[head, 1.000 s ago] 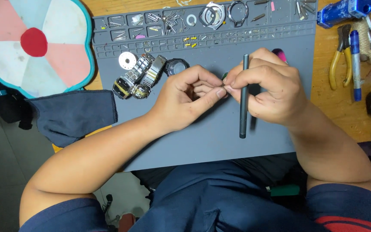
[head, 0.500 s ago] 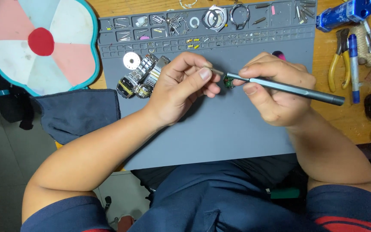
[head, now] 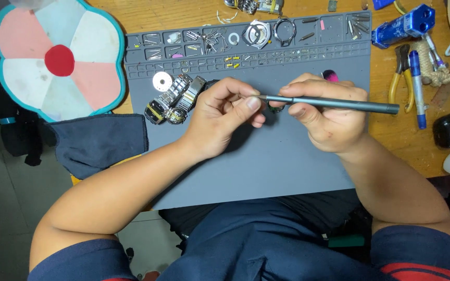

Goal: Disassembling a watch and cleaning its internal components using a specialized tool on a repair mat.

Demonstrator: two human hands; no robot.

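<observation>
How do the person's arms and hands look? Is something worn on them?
Both hands, the left hand and the right hand, are bare: no gloves, rings or watch visible. The forearms are uncovered. Short dark navy sleeves cover the upper arms; the right sleeve carries a red stripe.

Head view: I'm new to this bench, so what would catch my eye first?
The two hands meet mid-mat: the right hand holds a slim grey tool level, its tip at the left hand. Left of the grey mat lies a flower-shaped pad; metal watch bands sit by the left hand.

A slim grey screwdriver [head: 334,104] is lying level, pointing left. Its tip is meeting a small dark part [head: 275,108], mostly hidden.
</observation>
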